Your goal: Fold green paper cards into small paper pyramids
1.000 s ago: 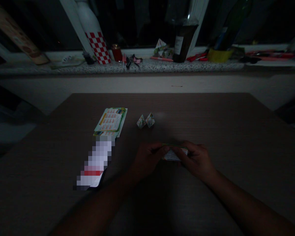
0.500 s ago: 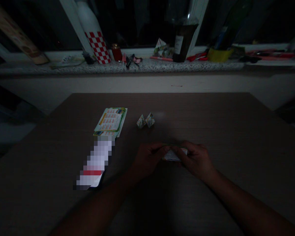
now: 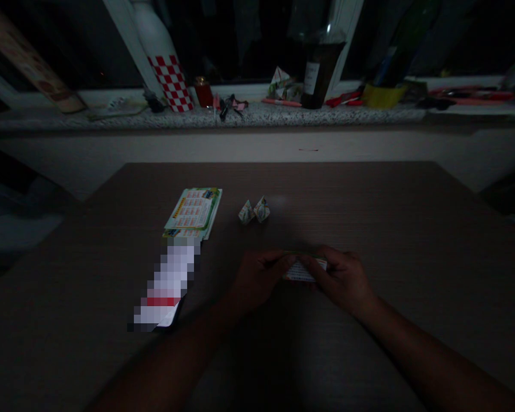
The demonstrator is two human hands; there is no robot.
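A small folded piece of printed paper (image 3: 301, 271) is held between both hands over the front middle of the table. My left hand (image 3: 260, 277) is closed on its left end, thumb across the near face. On the right end, my right hand (image 3: 345, 278) grips it the same way, its thumb close to the other. Fingers behind the paper are mostly hidden. Just beyond the hands stands a small origami piece (image 3: 254, 210) with two pointed parts, folded from similar printed paper.
Left of the hands lies a stack of printed sheets (image 3: 193, 209), with a phone (image 3: 169, 316) in front, its screen blurred. Behind the table, a granite sill (image 3: 257, 117) carries a checkered bottle (image 3: 171, 80), a dark plastic cup (image 3: 321, 74) and a yellow container (image 3: 381, 96).
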